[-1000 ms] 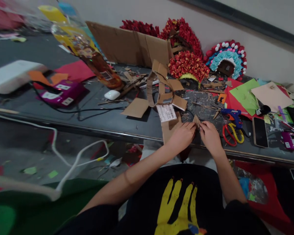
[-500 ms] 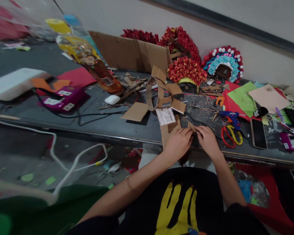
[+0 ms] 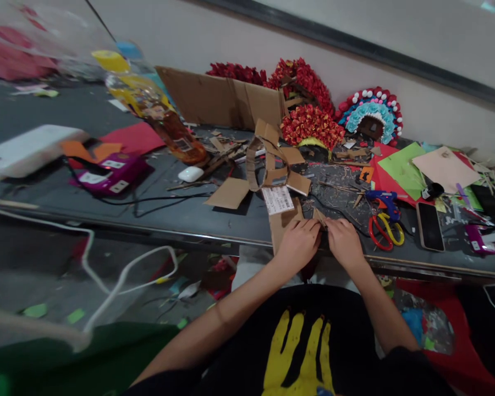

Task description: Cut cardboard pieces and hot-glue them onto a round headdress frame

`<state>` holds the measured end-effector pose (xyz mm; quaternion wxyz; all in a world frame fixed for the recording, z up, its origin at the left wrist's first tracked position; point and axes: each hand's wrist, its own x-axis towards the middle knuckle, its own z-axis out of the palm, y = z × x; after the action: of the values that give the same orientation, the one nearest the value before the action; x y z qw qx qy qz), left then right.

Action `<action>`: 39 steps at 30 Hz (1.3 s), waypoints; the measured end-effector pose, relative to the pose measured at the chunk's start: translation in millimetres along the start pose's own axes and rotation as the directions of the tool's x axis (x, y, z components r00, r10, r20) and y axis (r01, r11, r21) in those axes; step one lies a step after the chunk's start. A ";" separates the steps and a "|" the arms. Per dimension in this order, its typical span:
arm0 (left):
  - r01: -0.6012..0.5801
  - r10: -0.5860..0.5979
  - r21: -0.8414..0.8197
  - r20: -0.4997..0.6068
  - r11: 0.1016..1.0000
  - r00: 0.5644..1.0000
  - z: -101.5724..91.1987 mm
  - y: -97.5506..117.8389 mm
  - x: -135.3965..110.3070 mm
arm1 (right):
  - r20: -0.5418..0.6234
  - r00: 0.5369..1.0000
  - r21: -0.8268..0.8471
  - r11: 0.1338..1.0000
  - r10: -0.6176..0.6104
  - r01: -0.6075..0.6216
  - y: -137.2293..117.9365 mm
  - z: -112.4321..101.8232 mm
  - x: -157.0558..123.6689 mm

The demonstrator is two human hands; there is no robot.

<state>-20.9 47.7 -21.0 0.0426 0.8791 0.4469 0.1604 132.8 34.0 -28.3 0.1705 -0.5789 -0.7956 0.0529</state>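
My left hand (image 3: 299,242) and my right hand (image 3: 343,241) meet at the front edge of the dark table (image 3: 198,217). Both pinch a small folded piece of brown cardboard (image 3: 319,216) between their fingertips. A flat cardboard strip with a white printed label (image 3: 278,199) lies under and just left of my left hand. A loose construction of bent cardboard strips (image 3: 270,159) stands just beyond it.
Red-and-yellow scissors (image 3: 385,229), a blue glue gun (image 3: 381,199) and a phone (image 3: 429,226) lie right of my hands. Coloured paper sheets (image 3: 402,165), paper-flower fans (image 3: 311,121), a cardboard sheet (image 3: 218,99), a bottle (image 3: 165,124), a purple box (image 3: 109,173) and cables crowd the table.
My hands keep pinching the small cardboard piece and have drawn slightly closer together. The view has tilted, so everything sits a little lower in the frame.
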 end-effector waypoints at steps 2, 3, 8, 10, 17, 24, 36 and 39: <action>-0.006 0.006 -0.001 -0.005 1.000 1.000 1.1 0.2 0.0 | 0.006 1.000 -0.010 1.000 0.027 -0.027 -2.1 0.6 -2.2; -0.009 0.009 -0.002 -0.008 1.000 1.000 1.6 0.3 0.0 | 0.009 0.999 -0.014 0.999 0.042 -0.042 -3.2 0.7 -3.1; -0.002 0.002 0.002 -0.018 1.000 1.000 2.3 1.8 -0.4 | 0.014 0.995 -0.027 0.995 0.097 -0.096 -7.3 2.7 -7.2; 0.005 -0.005 -0.002 -0.011 1.000 1.000 2.2 2.5 -0.7 | 0.011 0.994 -0.018 0.994 0.106 -0.106 -7.8 4.6 -9.4; -0.013 0.012 -0.027 -0.036 1.000 0.999 5.3 1.7 -4.4 | -0.028 0.993 0.011 0.993 0.114 -0.113 -7.1 7.7 -13.9; -0.017 0.016 -0.038 -0.046 0.999 0.999 6.6 -0.4 -7.2 | -0.039 0.989 0.067 0.988 0.143 -0.141 -9.1 6.6 -12.4; 0.032 -0.049 -0.188 -0.089 0.982 0.995 3.7 -10.4 -4.6 | -0.195 0.963 0.294 0.948 0.186 -0.124 -0.8 2.1 -11.1; 0.014 -0.063 -0.229 -0.206 0.973 0.976 -9.4 -20.3 -6.9 | -0.331 0.921 0.312 0.945 0.206 -0.100 11.5 -15.3 -10.3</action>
<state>-43.4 53.6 -18.3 0.0977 0.8374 0.4447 0.3024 151.1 26.3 -19.3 0.3907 -0.6087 -0.6864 0.0752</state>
